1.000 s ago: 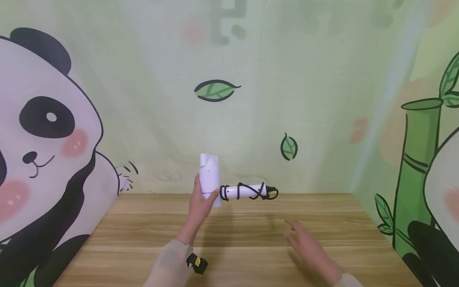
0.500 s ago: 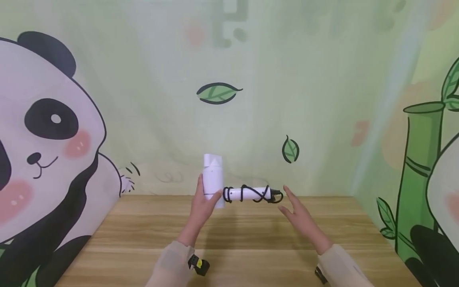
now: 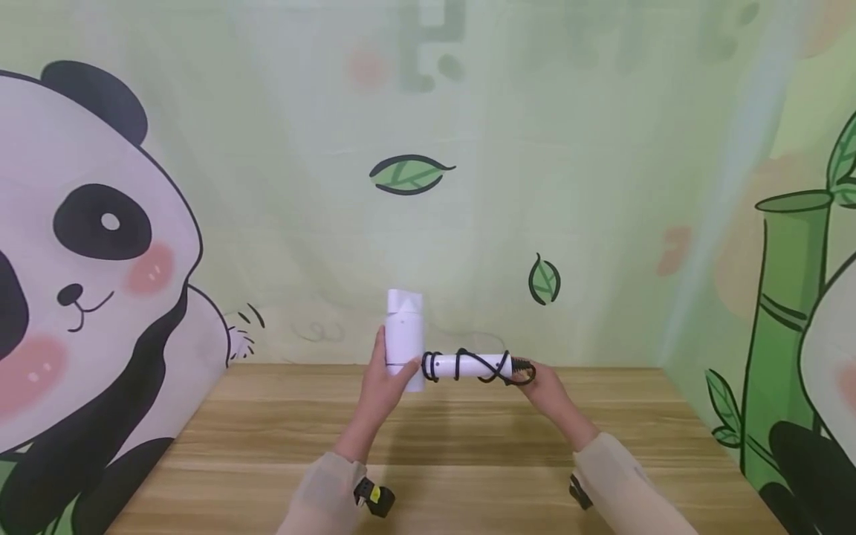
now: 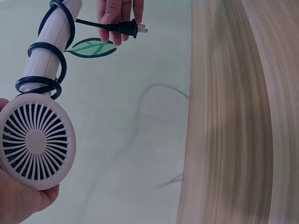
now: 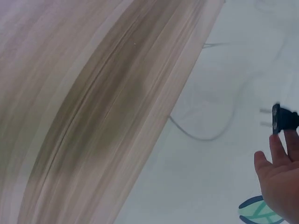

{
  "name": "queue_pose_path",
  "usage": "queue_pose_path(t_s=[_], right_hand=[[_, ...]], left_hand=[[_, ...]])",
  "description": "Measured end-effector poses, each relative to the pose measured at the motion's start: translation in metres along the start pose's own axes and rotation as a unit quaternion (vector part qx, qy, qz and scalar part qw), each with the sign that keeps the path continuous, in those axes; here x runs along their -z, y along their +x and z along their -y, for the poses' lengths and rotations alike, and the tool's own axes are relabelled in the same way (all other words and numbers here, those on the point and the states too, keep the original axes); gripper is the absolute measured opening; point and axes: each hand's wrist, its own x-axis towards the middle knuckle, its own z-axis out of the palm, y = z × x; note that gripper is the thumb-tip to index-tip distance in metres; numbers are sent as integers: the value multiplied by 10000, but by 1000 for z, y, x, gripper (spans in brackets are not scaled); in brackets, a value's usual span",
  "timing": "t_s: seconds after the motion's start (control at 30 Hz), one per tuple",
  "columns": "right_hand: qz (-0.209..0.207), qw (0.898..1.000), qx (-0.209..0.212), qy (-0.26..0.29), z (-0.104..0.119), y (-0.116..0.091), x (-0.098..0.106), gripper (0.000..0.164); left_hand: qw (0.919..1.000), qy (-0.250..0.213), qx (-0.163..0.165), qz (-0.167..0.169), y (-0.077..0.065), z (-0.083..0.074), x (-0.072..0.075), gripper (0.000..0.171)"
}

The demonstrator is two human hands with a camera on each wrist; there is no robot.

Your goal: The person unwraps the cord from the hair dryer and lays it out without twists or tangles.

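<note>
The hair dryer (image 3: 405, 338) looks like smooth plastic.

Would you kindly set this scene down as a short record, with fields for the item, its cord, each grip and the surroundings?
Item: white dryer, held in the air
Cord: black, wound round the handle
Plug: black, two prongs
Left grip: holds the dryer's body
Right grip: fingers at the plug; whether they hold it is unclear
Surface: wood-grain table
Backdrop: green, with a panda
</note>
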Motion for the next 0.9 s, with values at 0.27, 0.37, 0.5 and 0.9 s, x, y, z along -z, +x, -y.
queue_pose_path(t_s=[0.27,0.37,0.5,0.9], right_hand=[[-100,9999,-73,65,-2,5,5,30],[-272,9994,-157,175,-1,8,12,30],[-356,9992,-143,95,5,14,25,30],[-189,9902,749,-1166,35,21,47,28]], left_hand=[[10000,71,-2,54,-2,3,0,92],[9999,101,6,83,-3,4,1,92],[9998,132,-45,124,-2,6,0,92],[9976,419,-390,390,-6,15,1,91]])
